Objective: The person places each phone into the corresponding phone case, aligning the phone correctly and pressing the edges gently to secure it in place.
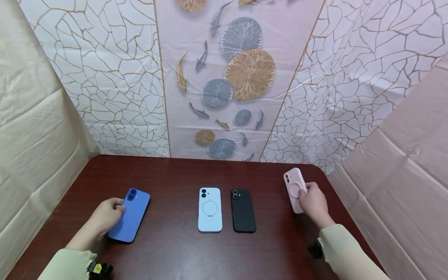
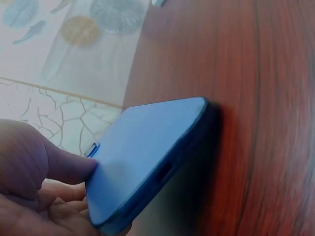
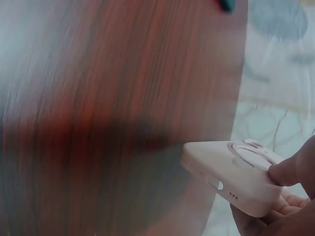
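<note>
My left hand (image 1: 106, 216) grips a blue phone (image 1: 132, 217) by its left long side, the thumb lying on its back and the fingers beneath, as the left wrist view shows. The blue phone (image 2: 142, 152) is tilted above the table. On the far right, my right hand (image 1: 314, 200) pinches a pink phone case (image 1: 293, 186) with a ring on its back. In the right wrist view the pink case (image 3: 221, 172) is raised off the wood, thumb on top and fingers below; an oval port opening shows on its end.
Between the hands, a light blue phone (image 1: 210, 219) with a ring on its back lies next to a black phone (image 1: 243, 212). Both rest camera side up on the dark red wooden table (image 1: 182, 256). Patterned cloth (image 1: 217, 116) hangs behind the table, with plain cloth at both sides.
</note>
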`<state>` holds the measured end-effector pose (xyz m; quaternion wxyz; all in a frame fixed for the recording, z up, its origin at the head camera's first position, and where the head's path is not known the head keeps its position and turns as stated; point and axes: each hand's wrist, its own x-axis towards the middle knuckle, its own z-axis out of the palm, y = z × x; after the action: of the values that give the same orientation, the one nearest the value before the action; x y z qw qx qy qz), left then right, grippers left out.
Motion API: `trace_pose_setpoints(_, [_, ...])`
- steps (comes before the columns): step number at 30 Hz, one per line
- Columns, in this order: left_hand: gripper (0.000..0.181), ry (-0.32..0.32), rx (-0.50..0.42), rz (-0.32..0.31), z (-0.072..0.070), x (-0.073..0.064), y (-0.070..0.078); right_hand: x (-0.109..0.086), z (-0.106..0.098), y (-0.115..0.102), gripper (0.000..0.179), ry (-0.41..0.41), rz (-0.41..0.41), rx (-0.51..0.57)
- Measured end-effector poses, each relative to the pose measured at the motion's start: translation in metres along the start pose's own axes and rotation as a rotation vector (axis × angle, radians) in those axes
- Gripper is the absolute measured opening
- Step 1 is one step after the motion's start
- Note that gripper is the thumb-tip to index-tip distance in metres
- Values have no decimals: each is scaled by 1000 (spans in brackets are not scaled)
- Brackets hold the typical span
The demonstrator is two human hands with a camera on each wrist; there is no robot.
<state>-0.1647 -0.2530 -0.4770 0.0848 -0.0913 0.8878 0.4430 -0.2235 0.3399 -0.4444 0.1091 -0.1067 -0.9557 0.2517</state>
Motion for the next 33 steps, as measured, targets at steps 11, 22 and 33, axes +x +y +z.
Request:
trace_pose_setpoints(11, [37,-72,-146,16,27,-7,26,-17,24,-58,26,-116,-120,194])
trace_pose_setpoints(22, [35,-75,-396,19,60,-6,49,-36,40,-109,21,-234,-168,325])
trace_pose_setpoints(33, [25,-66,-525,64,87,-8,67,-58,53,-144,18,-312,-195,483])
